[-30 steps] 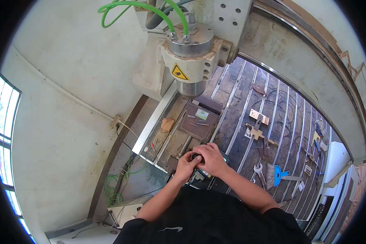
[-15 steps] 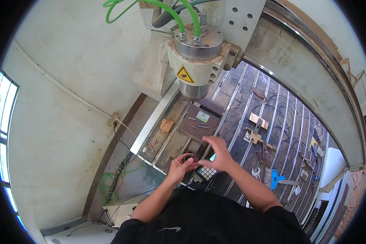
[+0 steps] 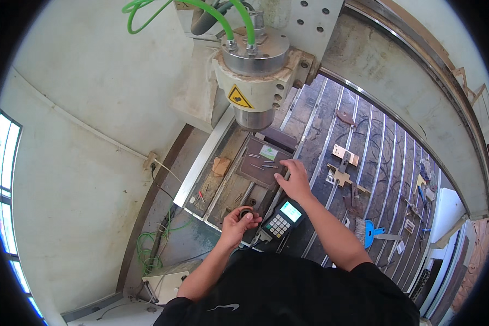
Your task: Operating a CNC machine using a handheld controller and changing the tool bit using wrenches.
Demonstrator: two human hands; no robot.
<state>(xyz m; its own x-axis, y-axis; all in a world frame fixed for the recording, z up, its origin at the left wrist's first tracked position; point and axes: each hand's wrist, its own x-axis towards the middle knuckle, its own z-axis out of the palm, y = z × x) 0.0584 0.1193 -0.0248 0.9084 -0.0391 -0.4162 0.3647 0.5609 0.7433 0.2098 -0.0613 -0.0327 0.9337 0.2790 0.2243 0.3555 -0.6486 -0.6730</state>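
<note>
My left hand [image 3: 234,228] is closed around a dark round ring-shaped part [image 3: 246,212], probably a nut, at the near end of the machine bed. Fingers curled and slightly apart, my right hand [image 3: 297,183] hovers at the right edge of a brown plate [image 3: 247,169]; nothing shows between its thumb and forefinger. Several slim metal bits [image 3: 269,166] lie on that plate beside a green and white card [image 3: 268,152]. Just right of my left hand rests a handheld keypad controller [image 3: 281,221] with a lit screen. Another small dark ring [image 3: 253,202] lies beyond my left hand.
A machine spindle [image 3: 255,73] with green hoses hangs above the plate. Left of the plate lie a brown block [image 3: 220,166] and a red-tipped tool [image 3: 201,195]. Farther right, the slotted bed carries brass-coloured clamps [image 3: 340,176] and a blue-handled brush [image 3: 369,233].
My right hand has moved away from my left, up to the plate's right edge, uncovering the keypad controller. My left hand keeps the dark ring. The view has shifted slightly.
</note>
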